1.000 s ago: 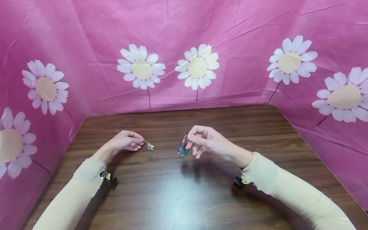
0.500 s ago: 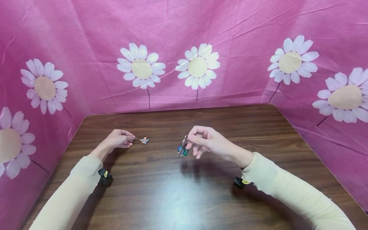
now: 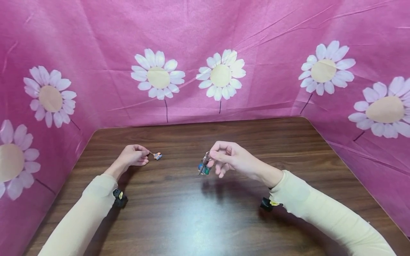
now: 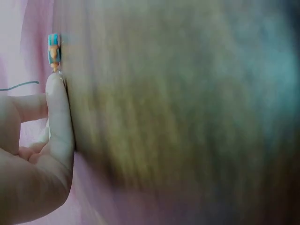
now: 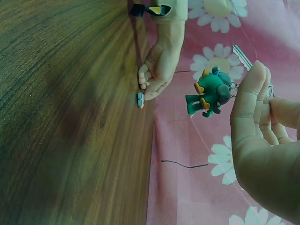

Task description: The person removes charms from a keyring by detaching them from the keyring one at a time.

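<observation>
Head view, 12 o'clock at the far side. Wood-grain tabletop is bounded by its far edge at 12, with rounded corners near 10 and 2 o'clock; pink daisy-print cloth rises just behind it and along both sides. Wide stretch of wood between the hands and from them toward 6 o'clock; the left hand has the narrower margin, its side edge near at 9 o'clock. Left thumb and index fingertips pinched together on the chain end of a small orange-and-blue figurine charm, which lies just beyond the tips at about 3 o'clock; cannot tell whether it touches the wood. Right hand: thumb and index pinch the top of a key bunch, other fingers loosely bent; bunch hangs at about 7 o'clock of the tips, above the table, shadow beneath. Right wrist view resolves it into a toothed metal key and a green-and-orange figurine cluster; exact count of figures unclear. Left wrist view blurred over the wood. Versus 1.0 s ago: left hand and charm have shifted toward 10 o'clock, widening the gap between the hands; right hand and bunch practically unchanged.
</observation>
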A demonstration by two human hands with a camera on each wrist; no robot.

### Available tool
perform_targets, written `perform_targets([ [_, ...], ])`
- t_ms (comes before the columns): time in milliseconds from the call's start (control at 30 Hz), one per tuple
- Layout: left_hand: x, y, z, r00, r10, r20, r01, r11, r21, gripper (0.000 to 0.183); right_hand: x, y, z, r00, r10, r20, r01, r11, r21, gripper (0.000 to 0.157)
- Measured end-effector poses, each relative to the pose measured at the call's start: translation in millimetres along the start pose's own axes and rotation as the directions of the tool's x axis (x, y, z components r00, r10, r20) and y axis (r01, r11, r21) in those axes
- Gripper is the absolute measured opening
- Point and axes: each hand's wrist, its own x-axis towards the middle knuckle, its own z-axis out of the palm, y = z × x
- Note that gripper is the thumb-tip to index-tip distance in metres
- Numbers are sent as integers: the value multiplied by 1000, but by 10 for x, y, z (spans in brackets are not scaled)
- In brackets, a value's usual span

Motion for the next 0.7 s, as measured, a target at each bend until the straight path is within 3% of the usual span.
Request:
perform_targets([
  [200, -25, -10, 27, 999, 50, -3, -50, 997, -53, 31, -13, -4, 5, 1000, -1, 1, 1, 1000, 2, 11],
  [333, -185, 113, 217, 979, 203, 20, -203, 979, -5, 36, 0, -10, 11, 1000, 1, 8, -1, 1000, -2, 10],
  [433, -403, 328, 489, 927, 367, 77, -372, 926, 71, 37, 8, -22, 15, 1000, 2, 7, -2, 1000, -6, 11],
  [533, -663, 555, 787, 847, 504, 168, -528, 836, 152, 38, 7, -37, 20, 1000, 5, -2, -5, 1000, -4, 12],
  [600, -825, 662, 957, 798, 556, 233, -596, 785, 170, 40, 4, -45, 26, 1000, 9, -5, -9, 1000, -1, 11],
  [700, -1002, 733, 1148, 738, 613, 282, -669, 720, 185, 43, 7, -53, 39, 1000, 9, 3, -9, 1000, 3, 11],
])
